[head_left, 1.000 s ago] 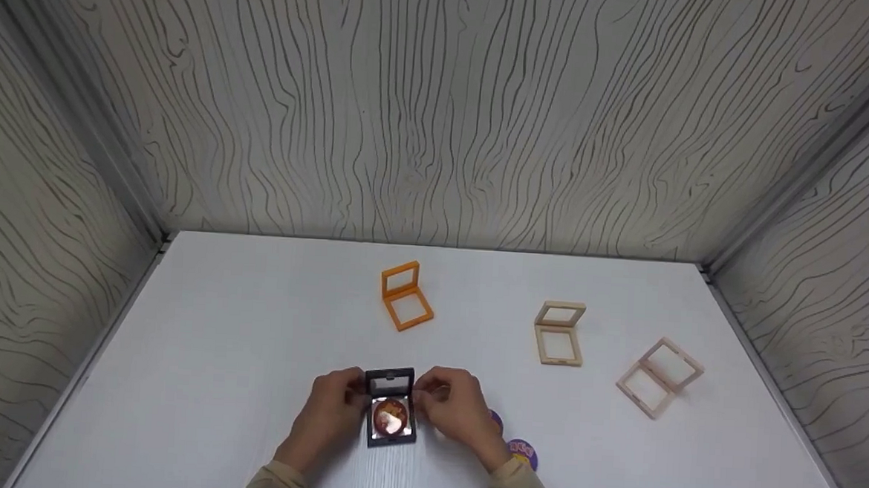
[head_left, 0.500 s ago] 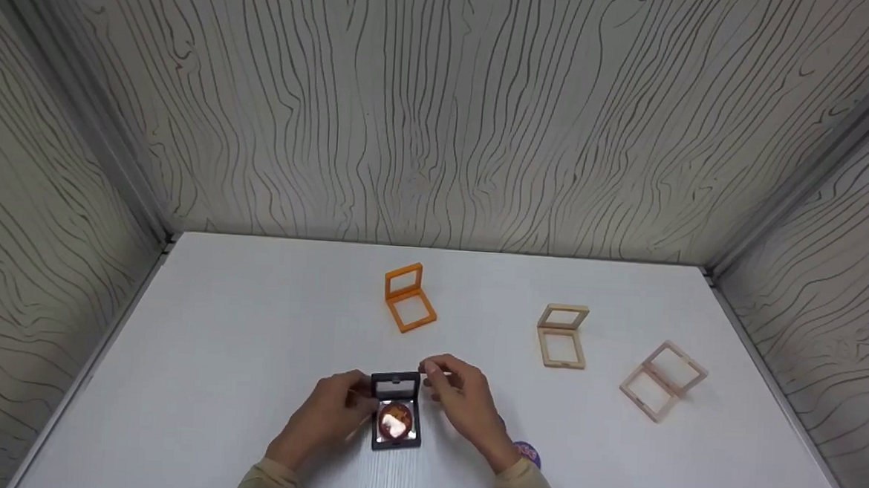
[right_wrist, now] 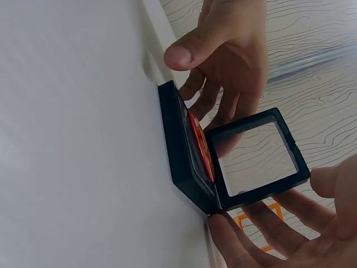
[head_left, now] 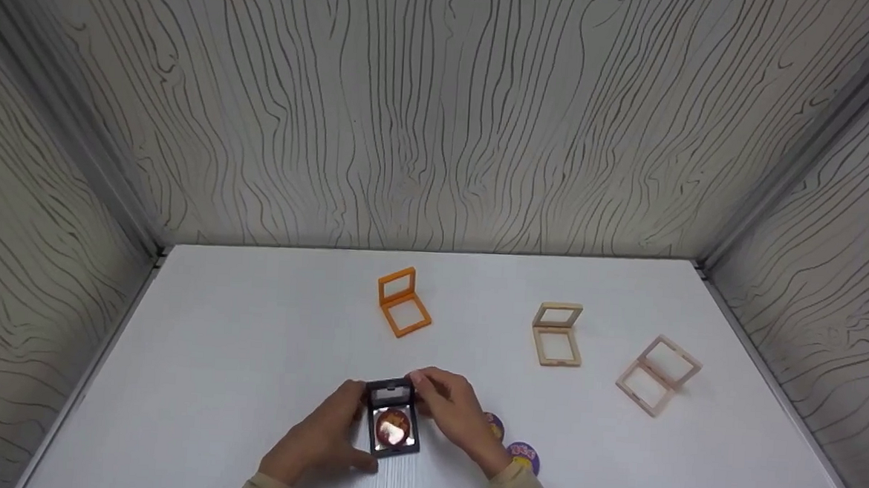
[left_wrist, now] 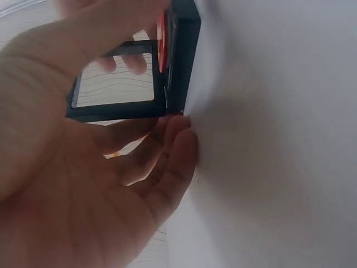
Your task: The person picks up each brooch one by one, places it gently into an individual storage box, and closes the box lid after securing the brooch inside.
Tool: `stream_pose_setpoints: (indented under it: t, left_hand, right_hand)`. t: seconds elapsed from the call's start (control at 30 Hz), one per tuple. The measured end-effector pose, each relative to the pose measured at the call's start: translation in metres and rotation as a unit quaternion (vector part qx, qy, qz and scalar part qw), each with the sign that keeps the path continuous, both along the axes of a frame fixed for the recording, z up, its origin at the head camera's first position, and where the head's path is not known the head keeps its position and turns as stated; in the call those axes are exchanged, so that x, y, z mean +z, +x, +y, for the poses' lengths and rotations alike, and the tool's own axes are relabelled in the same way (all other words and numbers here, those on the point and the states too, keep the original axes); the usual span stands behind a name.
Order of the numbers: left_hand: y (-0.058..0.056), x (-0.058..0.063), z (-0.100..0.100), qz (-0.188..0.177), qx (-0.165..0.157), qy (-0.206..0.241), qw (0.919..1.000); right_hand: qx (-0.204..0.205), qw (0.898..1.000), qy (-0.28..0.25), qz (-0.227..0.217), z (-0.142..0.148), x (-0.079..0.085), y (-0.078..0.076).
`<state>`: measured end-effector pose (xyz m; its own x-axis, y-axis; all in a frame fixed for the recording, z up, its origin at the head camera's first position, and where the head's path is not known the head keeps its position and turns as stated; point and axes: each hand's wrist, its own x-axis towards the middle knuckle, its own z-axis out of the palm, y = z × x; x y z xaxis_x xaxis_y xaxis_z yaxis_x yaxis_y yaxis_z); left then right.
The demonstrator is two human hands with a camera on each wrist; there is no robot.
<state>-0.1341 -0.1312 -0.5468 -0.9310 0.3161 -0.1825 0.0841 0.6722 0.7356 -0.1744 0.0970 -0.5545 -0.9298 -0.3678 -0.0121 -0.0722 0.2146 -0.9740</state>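
Observation:
A black hinged display case (head_left: 392,452) stands open on the white table, its lid tilted up. On the clear film of its base lies a round red badge (head_left: 394,427), seen edge-on in the right wrist view. My left hand (head_left: 324,435) is at the case's left side, fingers beside it, the thumb spread near the front left corner and apart from the case in the right wrist view. My right hand (head_left: 459,416) holds the lid's right side, thumb (right_wrist: 323,181) on its upper corner and fingers around behind near the hinge.
An orange open frame (head_left: 405,317) stands farther back. To the right are a beige open frame (head_left: 557,347) and a pale pink one (head_left: 646,389). Two purple round badges lie by my right wrist, one badge (head_left: 524,457) nearer the front. Wood-patterned panels (head_left: 441,125) wall the table.
My left thumb has left the case's side and spread toward the front corner. My right hand has come from beside the lid onto its upper right corner. The badge stays in the case.

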Motion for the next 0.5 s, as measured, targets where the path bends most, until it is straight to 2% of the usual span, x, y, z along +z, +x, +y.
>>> stream_pose_setpoints:
  t: [0.1, 0.27, 0.5]
  left_hand:
    - [-0.0003, -0.0009, 0.0021, -0.001, 0.011, -0.012, 0.9999]
    - [0.0001, 0.0, 0.003, 0.008, 0.01, -0.025, 0.9996]
    - [0.0013, -0.0013, 0.0015, 0.007, 0.012, -0.031, 0.9994]
  right_hand:
    - [0.005, 1.0, -0.003, 0.004, -0.0003, 0.0004, -0.0007]
    - [0.007, 1.0, 0.009, 0.02, 0.0004, 0.0016, -0.0008]
    - [0.027, 1.0, 0.001, -0.006, 0.0023, 0.0016, -0.0021]
